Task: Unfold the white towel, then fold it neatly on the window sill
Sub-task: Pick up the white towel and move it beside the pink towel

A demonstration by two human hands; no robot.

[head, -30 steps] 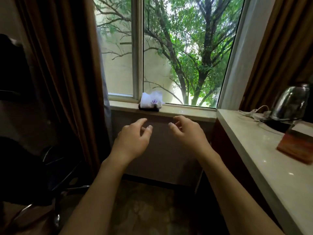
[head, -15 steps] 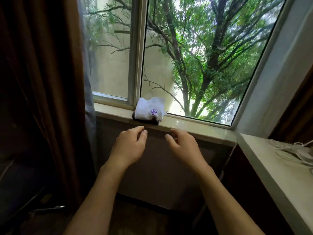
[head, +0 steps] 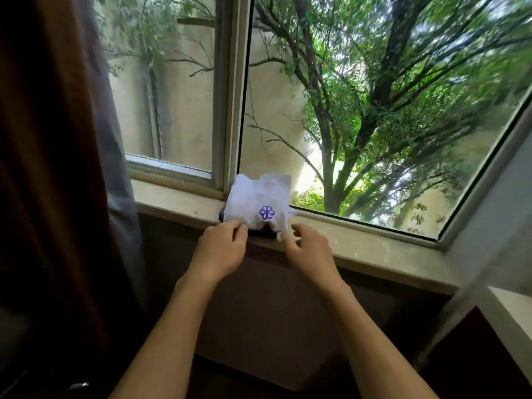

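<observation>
A small white towel (head: pixel 256 200) with a purple flower emblem sits bunched on the stone window sill (head: pixel 374 249), against the window frame, on top of something dark. My left hand (head: pixel 221 246) is at the towel's lower left corner, thumb and forefinger pinched at its edge. My right hand (head: pixel 308 249) hovers at the lower right corner, fingers curled and apart, fingertips close to the cloth but not clearly gripping it.
A brown curtain (head: pixel 57 168) with a grey lining hangs at the left, close to the sill's end. The window pane (head: pixel 374 110) stands right behind the towel. A pale counter corner (head: pixel 512 318) juts in at the lower right.
I have stepped closer to the window. Both hands have risen from below the sill to the towel's lower edge, and the left has pinched its corner.
</observation>
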